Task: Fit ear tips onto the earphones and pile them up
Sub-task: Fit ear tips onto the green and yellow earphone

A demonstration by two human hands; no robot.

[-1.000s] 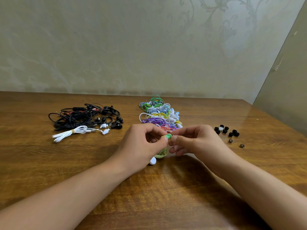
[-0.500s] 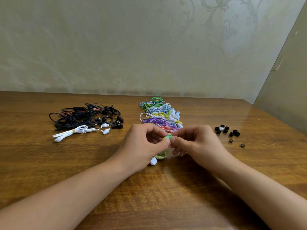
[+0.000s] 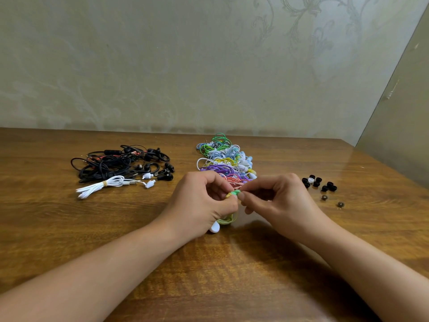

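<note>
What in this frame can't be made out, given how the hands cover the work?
- Green earbud, head view: only a sliver shows between the left hand and right hand; whether an ear tip is seated is hidden by the fingertips.
- Coiled green cable: mostly hidden under the left hand.
- Loose ear tips: too small to count reliably.
- Both elbows: cut off by the bottom edge.
</note>
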